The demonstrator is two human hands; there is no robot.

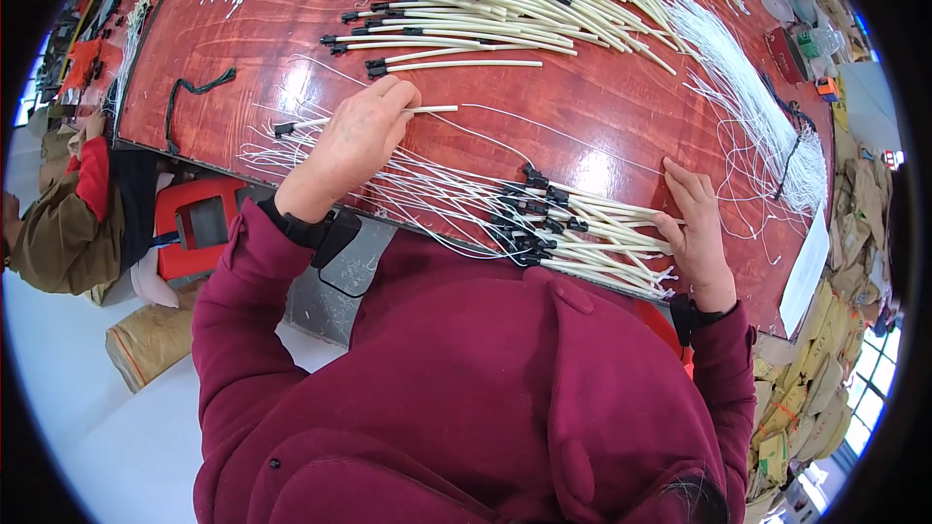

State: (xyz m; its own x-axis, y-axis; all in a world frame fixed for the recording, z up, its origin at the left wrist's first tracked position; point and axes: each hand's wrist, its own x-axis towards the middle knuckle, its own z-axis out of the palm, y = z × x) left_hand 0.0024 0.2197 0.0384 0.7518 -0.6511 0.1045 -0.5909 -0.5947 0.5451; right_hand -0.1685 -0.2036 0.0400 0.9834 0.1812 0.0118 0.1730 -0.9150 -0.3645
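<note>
A slim cream tube point(432, 110) with a black connector point(283, 129) at its left end is pinched in my left hand point(364, 126), fingers closed around its middle. From the tube's right end a thin white wire point(563, 139) runs across the table to the fingertips of my right hand point(697, 233). That hand lies with its fingers stretched out and the thumb apart from them. Beside the thumb is a bundle of cream tubes point(612, 223) with black connectors point(529, 218), close to my body. Loose white wires point(417, 189) trail left from this bundle, passing below my left hand.
More cream tubes point(505, 10) with black connectors are heaped at the table's far side. A thick hank of white wires point(767, 107) lies right, near a white sheet point(806, 267). A dark cord point(199, 87) rests left. Another person point(73, 213) sits beyond a red stool point(194, 228).
</note>
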